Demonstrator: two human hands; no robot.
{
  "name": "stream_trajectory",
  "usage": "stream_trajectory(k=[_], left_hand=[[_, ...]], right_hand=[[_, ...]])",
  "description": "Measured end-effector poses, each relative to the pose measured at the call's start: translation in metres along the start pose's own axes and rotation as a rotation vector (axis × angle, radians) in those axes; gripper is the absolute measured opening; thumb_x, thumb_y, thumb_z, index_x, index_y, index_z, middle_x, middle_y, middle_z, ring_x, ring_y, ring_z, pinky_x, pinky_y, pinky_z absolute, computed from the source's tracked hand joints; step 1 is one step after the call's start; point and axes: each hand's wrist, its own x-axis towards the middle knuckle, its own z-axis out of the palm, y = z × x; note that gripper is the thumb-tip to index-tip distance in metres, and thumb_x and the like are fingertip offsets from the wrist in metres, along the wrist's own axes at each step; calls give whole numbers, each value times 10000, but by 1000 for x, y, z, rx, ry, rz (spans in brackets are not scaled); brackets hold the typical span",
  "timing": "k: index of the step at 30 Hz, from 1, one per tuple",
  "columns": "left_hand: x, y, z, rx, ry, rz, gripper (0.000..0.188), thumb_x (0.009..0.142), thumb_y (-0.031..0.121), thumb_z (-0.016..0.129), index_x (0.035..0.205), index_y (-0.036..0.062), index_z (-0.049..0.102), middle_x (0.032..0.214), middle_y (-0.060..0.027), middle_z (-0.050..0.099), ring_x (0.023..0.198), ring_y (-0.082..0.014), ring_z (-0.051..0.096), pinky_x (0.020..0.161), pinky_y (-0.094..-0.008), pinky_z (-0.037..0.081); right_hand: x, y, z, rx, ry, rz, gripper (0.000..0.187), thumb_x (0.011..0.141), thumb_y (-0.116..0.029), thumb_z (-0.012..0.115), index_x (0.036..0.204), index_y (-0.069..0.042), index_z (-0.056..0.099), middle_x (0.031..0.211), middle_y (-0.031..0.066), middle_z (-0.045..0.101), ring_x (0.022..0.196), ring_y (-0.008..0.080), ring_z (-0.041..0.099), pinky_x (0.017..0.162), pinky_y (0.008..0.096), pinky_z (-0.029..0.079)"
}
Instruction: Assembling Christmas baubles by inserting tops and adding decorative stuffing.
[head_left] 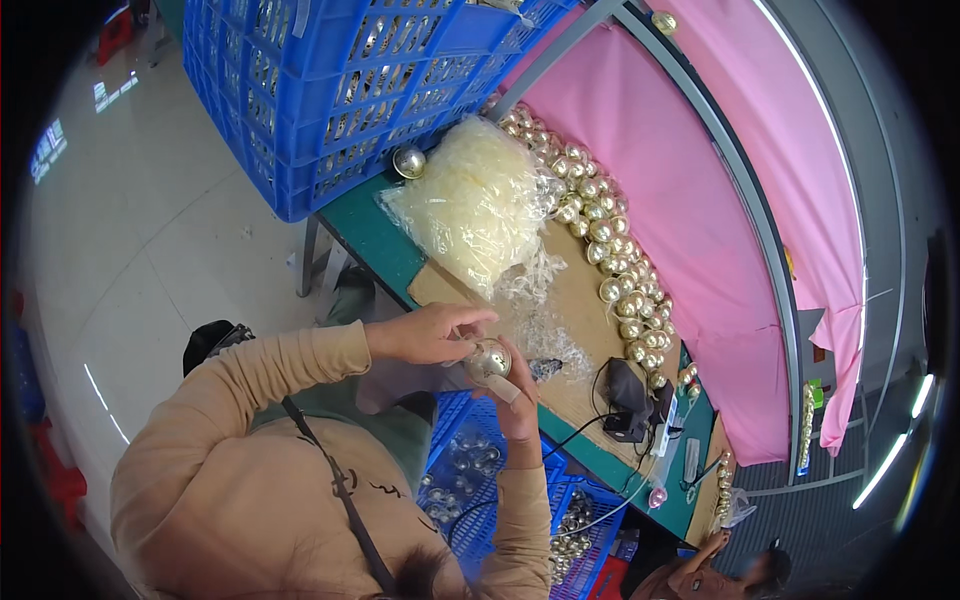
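Observation:
A shiny silver-gold ball ornament [489, 361] sits in my right hand [521, 388], whose fingers and thumb curve around it. A pale strip, like tape, wraps part of that hand. My left hand [430, 333] is at the ball's upper left, its fingers apart and the lower ones at or near the ball's surface. Whether anything tiny is between them is too small to tell. Just beyond my hands, a large clear plastic bag [480, 200] full of pale yellowish, translucent pieces lies on the table. Loose clear bits [545, 335] are scattered beside it on a brown board [580, 290].
Many similar balls [625, 270] line the table's far edge against pink cloth [690, 250]. A tall blue crate [330, 110] stands at the back left. Black devices with cables [628, 400] lie right. Blue baskets [470, 500] with balls stand below. Another person [700, 575] is at lower right.

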Motion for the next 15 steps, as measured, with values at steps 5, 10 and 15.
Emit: stream_trajectory(k=[5, 10, 15], left_hand=[[-10, 1, 2, 87, 37, -20, 498, 821, 106, 566, 1298, 59, 432, 999, -109, 552, 872, -170, 563, 736, -279, 485], [-19, -11, 2, 75, 53, -31, 468, 816, 82, 561, 1273, 59, 460, 960, -89, 556, 825, -162, 563, 719, -269, 473], [-21, -18, 7, 120, 171, 44, 451, 823, 50, 512, 1271, 66, 461, 896, -82, 577, 775, -144, 560, 719, -281, 456]], right_hand=[[-1, 13, 20, -80, 84, -19, 709, 724, -121, 676, 1338, -5, 341, 1140, 115, 536, 903, 193, 587, 662, 263, 486], [-4, 18, 33, -88, 120, -23, 756, 716, -16, 730, 1330, 66, 297, 1154, 122, 518, 1027, 175, 537, 891, 299, 439], [-5, 29, 30, -105, 244, -61, 707, 704, -79, 743, 1302, 7, 376, 1083, 79, 558, 862, 130, 569, 599, 211, 457]])
